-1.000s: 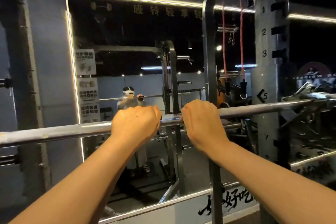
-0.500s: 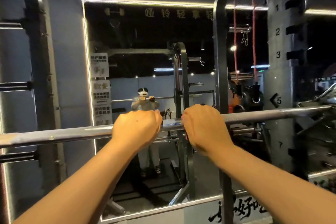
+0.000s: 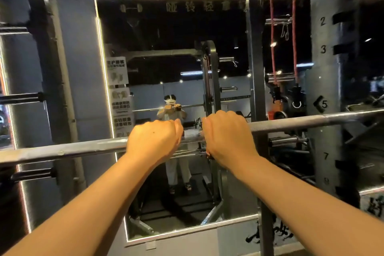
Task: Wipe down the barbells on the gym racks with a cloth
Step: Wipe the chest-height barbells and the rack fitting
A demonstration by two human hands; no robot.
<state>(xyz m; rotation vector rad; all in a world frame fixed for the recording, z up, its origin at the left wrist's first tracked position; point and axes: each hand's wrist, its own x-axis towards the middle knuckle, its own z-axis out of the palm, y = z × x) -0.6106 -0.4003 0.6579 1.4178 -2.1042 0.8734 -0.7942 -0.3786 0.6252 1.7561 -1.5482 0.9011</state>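
As before, hands (image 3: pixel 154 141) (image 3: pixel 228 137) round barbell (image 3: pixel 311 121)

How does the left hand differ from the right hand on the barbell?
The left hand sits lower in the picture than the right hand, since the barbell slopes up rightward. The left hand's back shows a small dark spot; the right hand's does not. Both curl over the barbell.
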